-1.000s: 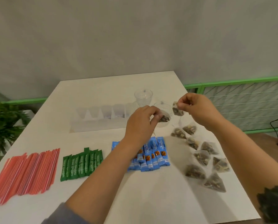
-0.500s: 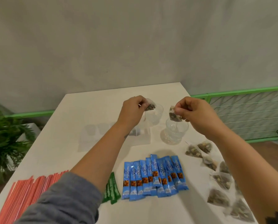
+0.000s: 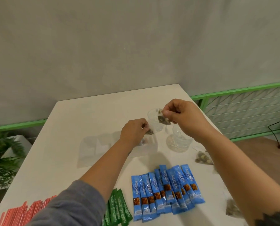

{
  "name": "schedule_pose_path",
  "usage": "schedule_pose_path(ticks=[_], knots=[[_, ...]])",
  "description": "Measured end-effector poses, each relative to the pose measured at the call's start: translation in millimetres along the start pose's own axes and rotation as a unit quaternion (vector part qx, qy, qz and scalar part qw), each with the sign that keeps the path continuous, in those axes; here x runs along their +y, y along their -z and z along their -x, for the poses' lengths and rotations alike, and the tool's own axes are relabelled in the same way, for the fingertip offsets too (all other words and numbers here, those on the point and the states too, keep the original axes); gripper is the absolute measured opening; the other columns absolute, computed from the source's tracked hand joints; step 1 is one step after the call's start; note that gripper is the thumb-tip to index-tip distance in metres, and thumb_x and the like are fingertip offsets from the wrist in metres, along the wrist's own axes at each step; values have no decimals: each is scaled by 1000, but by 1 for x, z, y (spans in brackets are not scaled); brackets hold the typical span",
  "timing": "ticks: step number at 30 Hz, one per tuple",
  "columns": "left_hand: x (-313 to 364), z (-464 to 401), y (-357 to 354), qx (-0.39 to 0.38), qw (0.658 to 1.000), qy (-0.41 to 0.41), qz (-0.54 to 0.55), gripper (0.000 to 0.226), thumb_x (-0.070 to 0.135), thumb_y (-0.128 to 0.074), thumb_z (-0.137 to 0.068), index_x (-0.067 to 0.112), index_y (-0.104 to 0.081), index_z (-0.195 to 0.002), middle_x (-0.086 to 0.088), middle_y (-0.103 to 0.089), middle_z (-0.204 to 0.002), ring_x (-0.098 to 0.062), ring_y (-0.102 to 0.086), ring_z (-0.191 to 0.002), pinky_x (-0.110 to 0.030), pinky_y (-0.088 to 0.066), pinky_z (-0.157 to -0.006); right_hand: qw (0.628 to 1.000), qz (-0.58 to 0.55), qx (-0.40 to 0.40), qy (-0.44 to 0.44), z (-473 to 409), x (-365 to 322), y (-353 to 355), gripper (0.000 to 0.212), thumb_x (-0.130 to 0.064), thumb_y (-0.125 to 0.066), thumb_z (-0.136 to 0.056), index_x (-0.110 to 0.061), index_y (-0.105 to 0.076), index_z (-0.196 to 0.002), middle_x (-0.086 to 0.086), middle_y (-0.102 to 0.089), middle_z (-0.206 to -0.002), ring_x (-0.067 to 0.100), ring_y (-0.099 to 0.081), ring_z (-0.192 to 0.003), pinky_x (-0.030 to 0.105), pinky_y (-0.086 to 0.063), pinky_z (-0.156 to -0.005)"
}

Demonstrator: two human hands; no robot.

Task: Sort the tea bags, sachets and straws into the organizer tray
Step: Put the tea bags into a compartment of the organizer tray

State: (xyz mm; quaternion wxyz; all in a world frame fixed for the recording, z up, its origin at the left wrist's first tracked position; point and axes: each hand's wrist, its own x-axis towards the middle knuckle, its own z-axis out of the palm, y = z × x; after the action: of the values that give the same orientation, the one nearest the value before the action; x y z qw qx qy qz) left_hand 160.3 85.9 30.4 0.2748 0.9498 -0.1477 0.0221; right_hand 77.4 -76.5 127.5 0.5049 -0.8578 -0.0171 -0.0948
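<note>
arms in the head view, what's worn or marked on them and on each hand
The left arm has a grey sleeve pushed up above the elbow. The right arm has no sleeve in view and bears a dark tattoo by the lower frame edge. The left hand and right hand are bare.

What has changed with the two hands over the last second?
The left hand lifted its tea bag over the clear organizer tray, then lowered it toward the right end. The right hand kept pinching its tea bag, now above the far clear cup. Blue sachets and red straws stayed put.
</note>
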Motion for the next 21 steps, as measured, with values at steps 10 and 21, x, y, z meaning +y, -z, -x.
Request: schedule_pose_path(ticks=[10, 21], knots=[[2, -13, -3, -10, 988, -41, -147, 18, 26, -54, -88, 13, -62, -97, -4, -59, -97, -25, -56, -91, -33, -44, -72, 999, 11, -29, -37, -22, 14, -41, 19, -9, -61, -88, -22, -61, -74, -9, -62, -72, 9, -57, -70, 31, -51, -74], [-9, -29, -1, -58, 978, -100, -176, 14, 24, -63, -85, 27, -72, -94, -2, -57, -99, -21, -53, -94, -29, -35, -69, 980, 183, -28, -75, -22, 58, -80, 5, -18, -71, -78, -23, -70, -77, -4, -53, -84, 13, -53, -79, 17, -36, -58]])
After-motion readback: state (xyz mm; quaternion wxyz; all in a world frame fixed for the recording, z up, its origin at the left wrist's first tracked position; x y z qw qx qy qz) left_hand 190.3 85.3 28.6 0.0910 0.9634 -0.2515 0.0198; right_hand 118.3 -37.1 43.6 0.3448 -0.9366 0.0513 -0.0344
